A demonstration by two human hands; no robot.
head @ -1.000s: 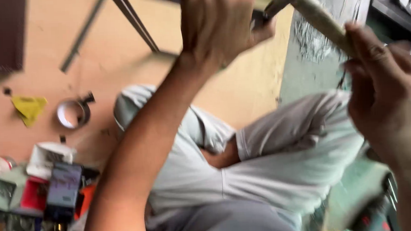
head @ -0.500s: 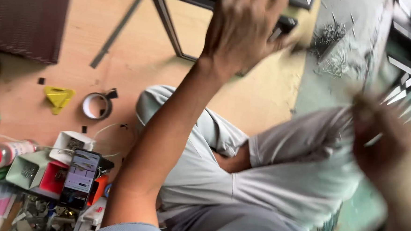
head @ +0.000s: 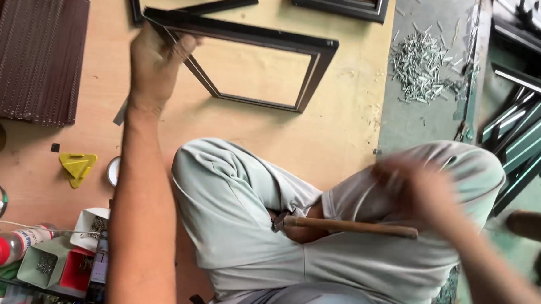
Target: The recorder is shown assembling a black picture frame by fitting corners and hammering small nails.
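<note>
Left hand (head: 155, 65) fingers clasp the dark frame (head: 247, 67) at its near-left corner; right hand (head: 417, 190) (blurred) grips a wooden-handled hammer (head: 342, 224).

- At the lower left I see a bottle (head: 7, 248) lying on its side, red cap, white label.
- Just right of it stand small open boxes: a pale green one (head: 42, 264), a red one (head: 76, 271), a white one (head: 91, 221).

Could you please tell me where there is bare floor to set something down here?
Bare board lies between the dark frame and the knees, and inside that frame. Crowded: nail pile at right, small boxes and red-capped bottle lower left.
</note>
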